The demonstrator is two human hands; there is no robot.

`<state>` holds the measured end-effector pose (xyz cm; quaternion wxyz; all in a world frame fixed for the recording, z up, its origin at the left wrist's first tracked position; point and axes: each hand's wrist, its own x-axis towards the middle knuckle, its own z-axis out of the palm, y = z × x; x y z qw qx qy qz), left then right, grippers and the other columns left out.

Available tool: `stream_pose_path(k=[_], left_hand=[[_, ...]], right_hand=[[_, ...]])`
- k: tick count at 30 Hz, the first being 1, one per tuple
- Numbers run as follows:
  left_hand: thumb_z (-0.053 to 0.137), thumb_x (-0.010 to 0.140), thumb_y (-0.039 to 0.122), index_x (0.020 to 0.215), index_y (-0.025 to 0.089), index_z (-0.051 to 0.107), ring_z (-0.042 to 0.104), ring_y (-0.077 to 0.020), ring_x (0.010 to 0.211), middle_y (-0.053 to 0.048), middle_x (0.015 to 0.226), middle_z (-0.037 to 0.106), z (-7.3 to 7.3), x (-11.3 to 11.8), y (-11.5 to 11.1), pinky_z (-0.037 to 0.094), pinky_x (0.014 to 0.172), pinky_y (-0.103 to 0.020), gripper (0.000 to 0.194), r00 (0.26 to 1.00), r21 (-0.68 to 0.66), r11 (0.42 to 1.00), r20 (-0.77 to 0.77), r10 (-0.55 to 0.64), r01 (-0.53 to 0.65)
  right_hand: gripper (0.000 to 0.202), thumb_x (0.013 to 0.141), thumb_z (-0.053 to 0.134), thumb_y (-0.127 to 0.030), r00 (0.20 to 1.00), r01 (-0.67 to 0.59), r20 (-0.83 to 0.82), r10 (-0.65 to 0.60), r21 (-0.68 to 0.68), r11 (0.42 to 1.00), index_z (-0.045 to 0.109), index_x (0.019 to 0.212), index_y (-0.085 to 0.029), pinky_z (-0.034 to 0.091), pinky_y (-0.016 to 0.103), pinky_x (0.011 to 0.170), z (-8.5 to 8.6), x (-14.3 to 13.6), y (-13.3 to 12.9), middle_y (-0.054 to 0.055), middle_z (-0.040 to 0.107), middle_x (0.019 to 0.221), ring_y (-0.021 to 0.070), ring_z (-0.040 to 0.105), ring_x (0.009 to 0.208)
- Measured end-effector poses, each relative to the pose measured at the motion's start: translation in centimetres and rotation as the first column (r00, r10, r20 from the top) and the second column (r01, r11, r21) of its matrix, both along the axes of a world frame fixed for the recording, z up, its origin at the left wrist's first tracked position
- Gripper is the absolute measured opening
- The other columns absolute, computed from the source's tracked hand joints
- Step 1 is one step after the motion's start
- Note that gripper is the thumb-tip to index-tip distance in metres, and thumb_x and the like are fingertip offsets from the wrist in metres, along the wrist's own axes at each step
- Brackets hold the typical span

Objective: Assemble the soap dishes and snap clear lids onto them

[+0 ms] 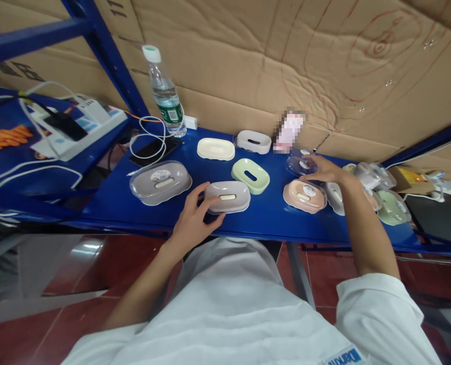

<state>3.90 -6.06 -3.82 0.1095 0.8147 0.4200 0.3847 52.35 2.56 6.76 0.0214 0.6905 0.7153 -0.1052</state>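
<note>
My left hand (pixel 197 217) is at the left end of a grey oval dish (pixel 237 191), its fingers spread around the end and over the rim. A small cream piece sits in the middle of that dish. My right hand (pixel 321 170) has its fingertips on a clear lid (pixel 300 165) with a round label, behind a pink covered dish (pixel 305 195). A light green dish (pixel 251 176) with a dark slot lies between the hands. Behind it are a cream dish (pixel 215 149) and a pale grey dish (pixel 253 141). A larger grey covered dish (pixel 160 182) rests at the left.
A water bottle (pixel 167 99) stands at the back left, beside a phone (pixel 154 150) and white cable. More covered dishes (pixel 393 207) crowd the right end of the blue table (pixel 271 223). Cardboard (pixel 244 66) rises behind; a power strip (pixel 96 133) lies left.
</note>
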Motion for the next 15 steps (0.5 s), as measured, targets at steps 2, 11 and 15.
stream_pose_path(k=[2, 11, 15], left_hand=[[0.073, 0.098, 0.033, 0.141, 0.026, 0.061, 0.050, -0.0347, 0.153, -0.016, 0.165, 0.046, 0.0, 0.0, 0.1, 0.054, 0.119, -0.053, 0.045, 1.000, -0.070, 0.998, -0.007, -0.007, 0.006], [0.079, 0.095, 0.034, 0.163, 0.027, 0.036, 0.057, -0.0327, 0.148, -0.018, 0.164, 0.051, -0.7, -1.2, 0.8, 0.053, 0.120, -0.052, 0.080, 0.976, -0.232, 0.967, 0.209, -0.058, 0.107], [0.075, 0.097, 0.029, 0.164, 0.028, 0.034, 0.054, -0.0324, 0.151, -0.019, 0.167, 0.046, -0.7, -1.4, 1.0, 0.054, 0.119, -0.051, 0.079, 0.960, -0.212, 0.962, 0.258, -0.112, 0.169]], right_hand=[[0.083, 0.095, 0.071, -0.058, 0.989, -0.050, -0.132, 0.069, 0.145, 0.988, 0.048, 0.164, -0.019, 0.054, 0.050, 0.109, 1.8, -2.1, -1.8, 0.026, 0.062, 0.150, 0.0381, 0.065, 0.132], [0.069, 0.099, 0.069, -0.064, 0.722, -0.556, -0.278, 0.633, 0.312, 0.771, 0.053, 0.162, -0.040, 0.045, 0.060, 0.127, -1.7, -19.7, -7.7, 0.010, 0.051, 0.168, 0.0367, 0.049, 0.155], [0.066, 0.107, 0.060, -0.052, 0.687, -0.620, -0.224, 0.691, 0.314, 0.719, 0.039, 0.170, -0.044, 0.038, 0.063, 0.132, -3.7, -21.5, -6.3, 0.005, 0.041, 0.176, 0.0342, 0.039, 0.163]])
